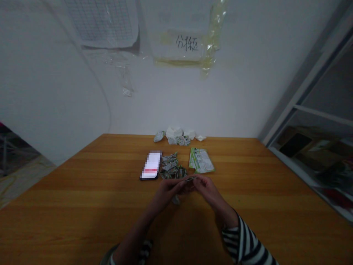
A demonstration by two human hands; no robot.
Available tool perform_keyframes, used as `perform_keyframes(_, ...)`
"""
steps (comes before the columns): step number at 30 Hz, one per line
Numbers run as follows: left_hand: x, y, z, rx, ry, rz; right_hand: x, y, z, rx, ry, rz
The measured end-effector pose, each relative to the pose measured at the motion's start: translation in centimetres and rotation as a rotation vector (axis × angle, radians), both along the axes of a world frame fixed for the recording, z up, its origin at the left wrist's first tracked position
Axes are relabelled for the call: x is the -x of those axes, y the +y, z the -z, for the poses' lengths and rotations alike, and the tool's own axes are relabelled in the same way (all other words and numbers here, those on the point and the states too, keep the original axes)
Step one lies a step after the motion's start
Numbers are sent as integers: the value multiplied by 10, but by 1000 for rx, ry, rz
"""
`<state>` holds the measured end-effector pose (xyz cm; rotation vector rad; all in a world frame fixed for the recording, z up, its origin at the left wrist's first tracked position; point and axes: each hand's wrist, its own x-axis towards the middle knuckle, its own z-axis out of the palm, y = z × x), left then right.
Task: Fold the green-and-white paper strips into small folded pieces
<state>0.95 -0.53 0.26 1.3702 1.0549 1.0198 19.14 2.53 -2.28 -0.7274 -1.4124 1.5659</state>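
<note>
My left hand (170,188) and my right hand (207,187) meet above the near middle of the table, with closed fingers. Between their fingertips is a small piece of folded printed paper (190,179), mostly hidden. Just beyond the left hand lies a loose pile of folded printed papers (171,165), white and green. Flat green-and-white leaflets (202,161) lie overlapped past the right hand. A small pale scrap (175,200) shows beneath the left hand; I cannot tell if it rests on the table.
Left of the pile lies a phone (151,165) with its screen lit. Crumpled white and printed papers (175,133) line the back edge of the wooden table (82,191), against a white wall (209,106). A shelf with boxes (300,145) stands at right.
</note>
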Motion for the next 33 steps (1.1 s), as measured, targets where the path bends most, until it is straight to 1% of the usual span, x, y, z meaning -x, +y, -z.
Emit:
perform_keyframes(2, 3, -1, 0, 20, -13, 3, -3, -1, -3, 11, 13, -29)
perform_keyframes(5, 9, -1, 0, 6, 9, -1, -6, -1, -5, 33, 34, -78)
perform_keyframes(7, 11, -1, 1, -19, 44, -14, -7, 0, -3, 56, 31, -127)
perform_keyframes(9, 11, -1, 2, -37, 76, -19, -8, 1, 1, 74, 9, -147)
perform_keyframes(12, 7, -1, 3, -76, 125, -54, -7, 3, 6, 70, -22, -90)
perform_keyframes(15, 5, -2, 2, -130, 140, -71, -6, 3, 7, 35, -4, -23)
perform_keyframes(18, 5, -3, 0, -149, 111, -97, -7, 2, 5, 23, 4, -50)
perform_keyframes(20, 5, -3, 0, -144, 95, -127, -7, 2, 5, 6, -20, -39)
perform_keyframes(24, 5, -2, 4, -148, 80, -131, -7, 3, 8, -75, -83, 119)
perform_keyframes(26, 5, -1, 5, -155, 73, -125, -6, 3, 8, -94, -92, 171)
perform_keyframes(29, 6, -2, 6, -177, 82, -152, -7, 2, 6, -123, -107, 204)
perform_keyframes(33, 6, -3, 5, -251, 123, -222, -7, 0, 1, -172, -124, 235)
